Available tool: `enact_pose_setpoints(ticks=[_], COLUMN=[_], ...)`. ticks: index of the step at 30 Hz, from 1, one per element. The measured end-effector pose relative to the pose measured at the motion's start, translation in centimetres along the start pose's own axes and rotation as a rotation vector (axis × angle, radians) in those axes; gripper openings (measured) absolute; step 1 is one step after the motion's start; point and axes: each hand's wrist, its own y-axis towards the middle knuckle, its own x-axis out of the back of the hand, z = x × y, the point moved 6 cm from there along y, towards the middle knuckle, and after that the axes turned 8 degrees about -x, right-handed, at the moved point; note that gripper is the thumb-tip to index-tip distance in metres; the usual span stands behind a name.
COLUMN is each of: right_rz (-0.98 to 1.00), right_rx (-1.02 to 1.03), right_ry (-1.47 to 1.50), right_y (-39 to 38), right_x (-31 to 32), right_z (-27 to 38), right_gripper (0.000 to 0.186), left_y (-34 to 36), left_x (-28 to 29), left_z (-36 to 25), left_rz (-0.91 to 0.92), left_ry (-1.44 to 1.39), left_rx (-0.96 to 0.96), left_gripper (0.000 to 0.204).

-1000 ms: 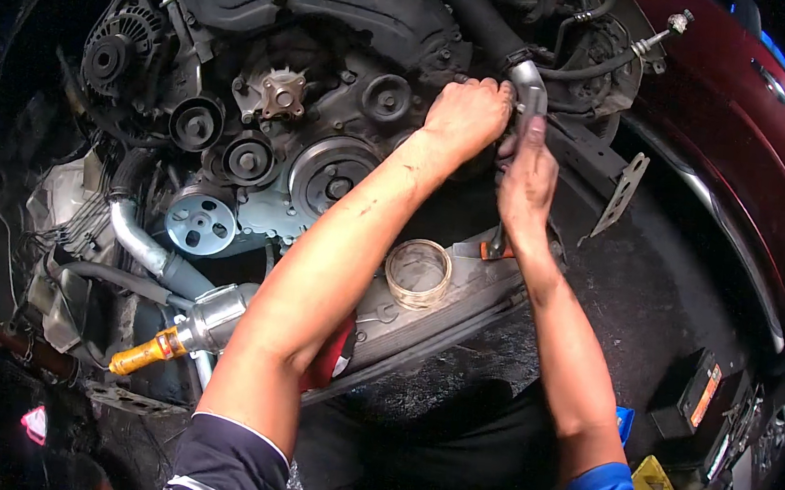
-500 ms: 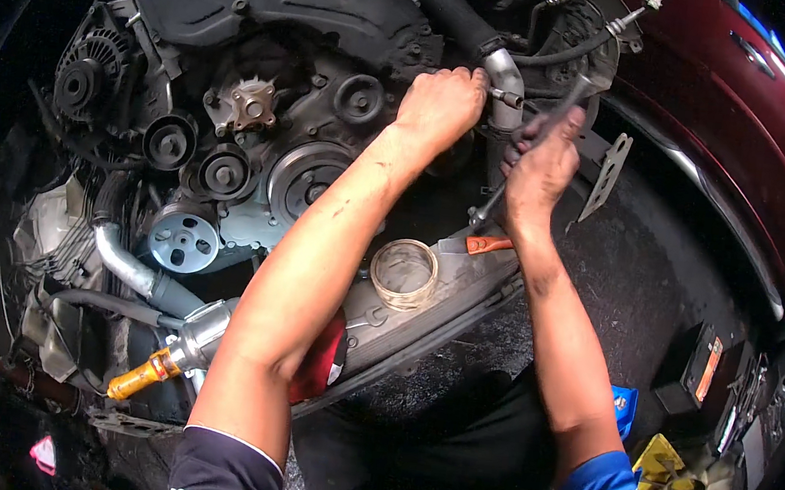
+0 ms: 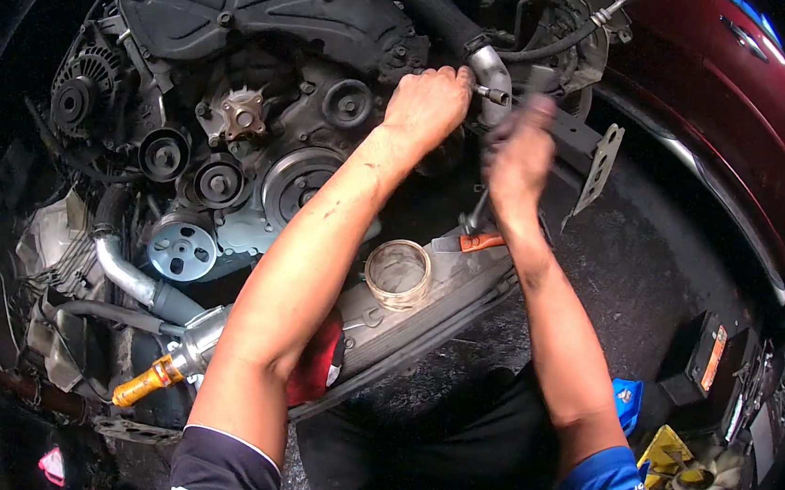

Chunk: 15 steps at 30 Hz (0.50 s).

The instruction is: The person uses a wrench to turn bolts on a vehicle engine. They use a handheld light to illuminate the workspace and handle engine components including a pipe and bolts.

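Head view: you lean over an open engine bay, both forearms coming up from the lower edge. Your left hand [image 3: 429, 107] is curled into a loose fist at the bright metal pipe elbow [image 3: 492, 70], fingers wrapped down beside the clamp screw [image 3: 492, 93] that sticks out of it; what the fist encloses is hidden, so you cannot tell whether it grips the pipe or just presses on it. Your right hand [image 3: 519, 153] sits just right of the elbow and is motion-blurred; its fingers are closed around the upper end of a slim metal tool [image 3: 475, 217], whose shaft runs down and left from the palm. The tool type is unclear from the blur. The shaft's lower end lies near an orange-handled tool [image 3: 481, 242] resting on the front ledge [image 3: 464, 290] of the bay. On that same ledge, between your forearms, stands a short clear ring-shaped tub [image 3: 398, 273]. A black hose [image 3: 434, 8] joins the elbow from the upper left. Left of your left arm the engine front shows several pulleys [image 3: 182, 248] and a black cover [image 3: 246, 4] above them. A red rag [image 3: 317, 361] is partly under your left elbow. A yellow-tipped tool [image 3: 148, 384] lies at lower left. Dark red bodywork [image 3: 709, 96] curves along the upper right, and a bare bracket [image 3: 599, 166] hangs just right of your right hand.
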Motion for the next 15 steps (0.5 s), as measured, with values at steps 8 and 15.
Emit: enact_pose_setpoints(ticks=[8, 15], right_rz=[0.04, 0.028], right_rx=[-0.031, -0.063], right_ry=[-0.355, -0.106], right_y=[0.8, 0.8], right_x=[-0.1, -0.1], right_z=[-1.3, -1.5], right_gripper=[0.076, 0.077], left_y=[0.1, 0.1], left_x=[-0.3, -0.3], left_z=[-0.3, -0.5], left_rz=[0.004, 0.016], left_ry=[0.03, 0.05], left_rx=[-0.001, -0.008], left_gripper=[0.018, 0.018])
